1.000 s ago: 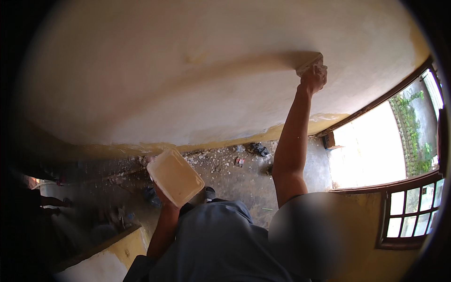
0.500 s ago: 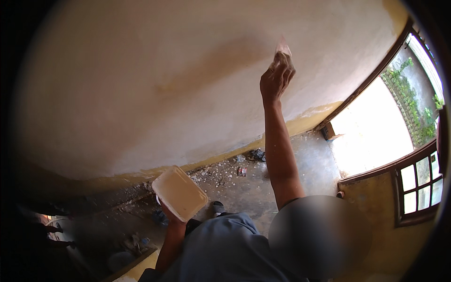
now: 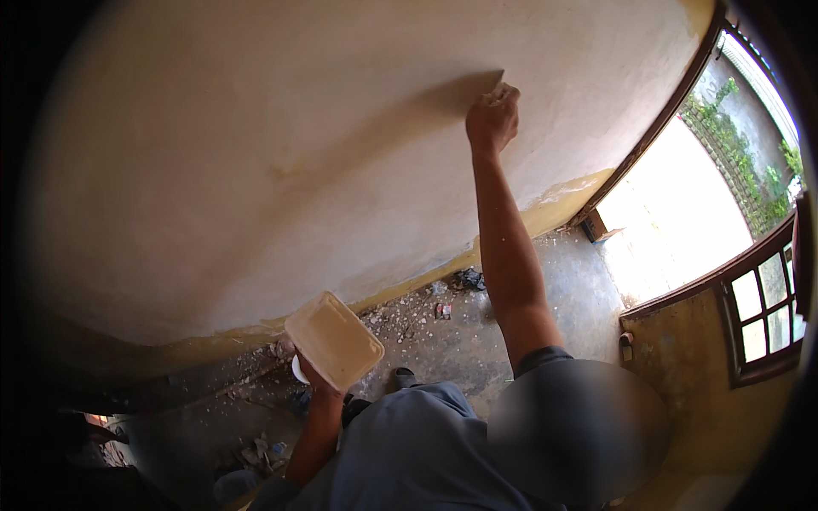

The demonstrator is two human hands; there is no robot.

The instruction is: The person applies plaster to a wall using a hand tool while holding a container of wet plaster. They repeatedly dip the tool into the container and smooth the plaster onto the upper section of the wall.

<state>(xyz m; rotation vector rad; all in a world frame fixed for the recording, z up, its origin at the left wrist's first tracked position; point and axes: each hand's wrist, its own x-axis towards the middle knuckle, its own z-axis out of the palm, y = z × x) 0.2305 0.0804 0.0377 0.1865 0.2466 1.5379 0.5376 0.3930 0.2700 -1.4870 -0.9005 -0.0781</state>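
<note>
My right hand [image 3: 492,121] is raised at arm's length to the whitish, plaster-coated wall [image 3: 239,145]. Its fingers are closed around a thin putty scraper [image 3: 499,77], mostly hidden by the hand, with its edge at the wall. White residue coats the fingers. Low on the left, my left hand [image 3: 317,373] grips a shallow rectangular plastic tub [image 3: 336,341] from its side and underneath. The tub is tilted so that its inside shows, with a pale coating smeared over it. A white rounded piece [image 3: 299,370] shows beside the tub.
White crumbs and debris [image 3: 400,319] litter the floor along the wall's foot, with a dark crumpled bag [image 3: 468,278] and a small red packet [image 3: 443,311]. A cardboard box [image 3: 596,227] stands by the bright doorway at right. A paned window [image 3: 767,311] is beyond.
My right hand has shifted slightly left and up along the wall, turning the scraper edge-on. The tub in my left hand has risen a little and tilted. The view has turned slightly.
</note>
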